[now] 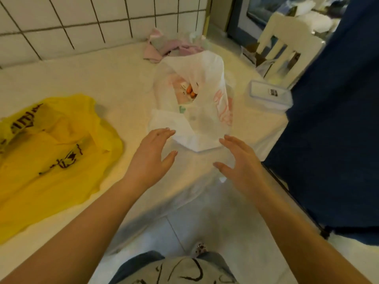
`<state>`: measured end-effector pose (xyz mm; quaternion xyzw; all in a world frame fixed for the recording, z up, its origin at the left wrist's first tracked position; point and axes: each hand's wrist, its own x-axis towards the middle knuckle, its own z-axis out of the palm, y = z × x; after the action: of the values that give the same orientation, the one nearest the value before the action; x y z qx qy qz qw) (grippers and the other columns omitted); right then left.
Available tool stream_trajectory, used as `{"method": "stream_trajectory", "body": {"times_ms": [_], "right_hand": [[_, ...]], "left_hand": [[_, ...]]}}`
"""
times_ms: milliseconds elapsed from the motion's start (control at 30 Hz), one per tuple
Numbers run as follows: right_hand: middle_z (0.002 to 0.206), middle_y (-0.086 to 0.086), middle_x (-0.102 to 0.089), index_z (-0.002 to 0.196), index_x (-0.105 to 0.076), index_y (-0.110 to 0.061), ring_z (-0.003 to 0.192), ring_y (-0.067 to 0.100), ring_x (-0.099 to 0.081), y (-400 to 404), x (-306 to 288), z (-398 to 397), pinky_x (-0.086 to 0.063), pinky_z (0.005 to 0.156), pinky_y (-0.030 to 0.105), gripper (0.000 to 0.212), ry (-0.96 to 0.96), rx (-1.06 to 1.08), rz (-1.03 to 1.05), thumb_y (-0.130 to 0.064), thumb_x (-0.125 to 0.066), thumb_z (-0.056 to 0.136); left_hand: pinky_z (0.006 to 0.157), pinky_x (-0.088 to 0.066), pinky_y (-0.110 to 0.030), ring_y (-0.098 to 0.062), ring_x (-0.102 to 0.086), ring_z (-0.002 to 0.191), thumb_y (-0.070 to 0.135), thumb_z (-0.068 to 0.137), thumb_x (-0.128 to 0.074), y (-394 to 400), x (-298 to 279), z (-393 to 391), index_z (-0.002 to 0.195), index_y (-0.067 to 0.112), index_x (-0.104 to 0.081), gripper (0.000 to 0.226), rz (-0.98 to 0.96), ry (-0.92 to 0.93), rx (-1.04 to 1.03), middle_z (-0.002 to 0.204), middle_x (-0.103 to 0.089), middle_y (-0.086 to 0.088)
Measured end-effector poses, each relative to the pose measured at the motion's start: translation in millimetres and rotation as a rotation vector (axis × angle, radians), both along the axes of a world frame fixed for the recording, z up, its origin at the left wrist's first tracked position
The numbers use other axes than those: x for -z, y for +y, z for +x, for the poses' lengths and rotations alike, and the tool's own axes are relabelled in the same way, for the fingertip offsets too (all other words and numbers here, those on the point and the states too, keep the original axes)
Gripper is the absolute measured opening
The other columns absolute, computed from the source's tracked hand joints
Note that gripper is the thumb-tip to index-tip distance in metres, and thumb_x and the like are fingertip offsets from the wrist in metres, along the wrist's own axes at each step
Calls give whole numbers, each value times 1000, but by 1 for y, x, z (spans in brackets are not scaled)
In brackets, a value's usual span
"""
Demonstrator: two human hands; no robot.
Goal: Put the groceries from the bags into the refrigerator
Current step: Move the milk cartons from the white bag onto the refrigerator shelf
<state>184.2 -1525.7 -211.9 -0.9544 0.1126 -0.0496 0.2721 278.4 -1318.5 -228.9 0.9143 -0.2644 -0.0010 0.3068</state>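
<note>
Across the pale counter (102, 78), the yellow bag (51, 150) lies flattened at nine o'clock, seemingly emptied. At centre, toward twelve o'clock from the hands, stands the white bag (205, 83), mouth agape, orange items (190, 91) visible inside. A lidded container (268, 95) sits at two o'clock. Left hand (151, 158) and right hand (242, 160) hover either side of its near edge, fingers spread, holding nothing. Thin film looks limp and slippery; gripping the contents directly seems safer.

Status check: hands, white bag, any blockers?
Left hand and right hand open, empty, flanking white plastic grocery bag. Bag upright, open, orange items inside. Nothing blocking.
</note>
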Motion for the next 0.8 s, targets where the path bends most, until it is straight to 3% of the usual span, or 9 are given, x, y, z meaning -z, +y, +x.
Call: {"method": "stream_trajectory", "body": {"times_ms": [133, 233, 333, 400, 467, 667, 800], "right_hand": [[146, -4, -37, 137, -45, -21, 136, 14, -30, -42, -9, 59, -23, 107, 21, 60, -38, -122, -10, -28, -69, 83], [146, -5, -38, 136, -46, -22, 136, 13, -30, -58, -11, 99, -26, 112, 30, 59, -52, -207, -26, -29, -69, 82], [146, -7, -38, 135, -47, -23, 137, 11, -28, -71, -8, 135, -19, 116, 34, 58, -67, -255, -58, -29, -69, 82], [145, -7, -40, 134, -49, -23, 137, 13, -30, -79, -6, 155, -15, 117, 40, 58, -74, -271, -64, -30, -70, 81], [144, -7, -40, 133, -49, -24, 136, 16, -32, -86, -3, 168, -21, 113, 51, 57, -62, -314, -76, -30, -70, 80], [140, -1, -47, 130, -53, -18, 129, 20, -43, -94, 6, 207, -37, 105, 44, 56, -87, -492, -92, -33, -72, 79], [141, -3, -45, 136, -43, -24, 135, 18, -36, -97, 17, 233, -26, 112, 48, 61, -84, -803, -224, -55, -47, 83]], "left_hand": [[105, -20, -20, -16, -38, 129, 27, 89, -61, -28, -1, 24, 136, 19, -45, 51, -5, -1, -127, 141, -45, -1], [104, -19, -19, -14, -37, 129, 29, 89, -61, -40, 3, 46, 136, 20, -44, 50, -25, 24, -218, 141, -43, 1], [106, -22, -22, -16, -36, 130, 27, 89, -61, -52, 8, 70, 136, 20, -45, 50, -56, 42, -230, 142, -42, 0], [105, -21, -21, -14, -34, 131, 27, 90, -60, -62, 10, 86, 137, 20, -44, 50, -65, 60, -236, 143, -40, 1], [104, -17, -16, -10, -30, 131, 29, 91, -59, -72, 12, 98, 138, 21, -42, 51, -61, 82, -226, 144, -38, 2], [105, -29, -23, -13, -35, 131, 40, 91, -54, -86, 22, 107, 139, 18, -42, 54, -47, 122, -207, 143, -39, 1], [103, -30, -26, -16, -39, 128, 59, 89, -40, -88, 39, 95, 139, 16, -43, 66, 51, 96, -223, 143, -42, -2]]}}
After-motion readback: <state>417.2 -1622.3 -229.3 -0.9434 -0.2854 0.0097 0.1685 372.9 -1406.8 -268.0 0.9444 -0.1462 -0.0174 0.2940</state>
